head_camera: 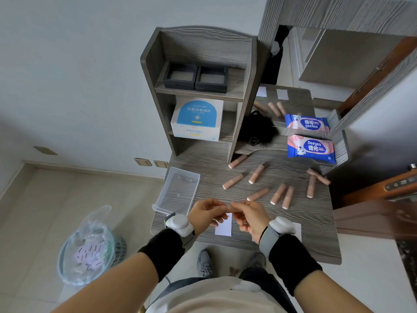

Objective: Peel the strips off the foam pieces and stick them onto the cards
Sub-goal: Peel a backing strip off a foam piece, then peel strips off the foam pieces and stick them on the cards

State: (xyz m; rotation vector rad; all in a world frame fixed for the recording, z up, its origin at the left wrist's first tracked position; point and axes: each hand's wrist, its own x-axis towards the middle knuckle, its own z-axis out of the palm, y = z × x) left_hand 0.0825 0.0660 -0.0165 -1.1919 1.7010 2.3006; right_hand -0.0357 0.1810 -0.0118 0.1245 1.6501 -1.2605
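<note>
Both my hands meet above the near edge of the grey wooden desk point(316, 233). My left hand point(208, 212) and my right hand point(249, 216) pinch a small pinkish foam piece point(228, 208) between their fingertips. It is blurred, so I cannot tell whether its strip is on or off. Directly under my hands a white card point(224, 228) lies flat on the desk. Another white card point(297, 229) shows partly behind my right wrist.
Several tan tubes point(257, 194) lie scattered on the desk beyond my hands. An open clear plastic box point(180, 190) sits to the left. A shelf unit point(196, 91), a mirror point(338, 71) and a wipes pack point(310, 149) stand at the back. A lined waste basket point(90, 254) sits on the floor, left.
</note>
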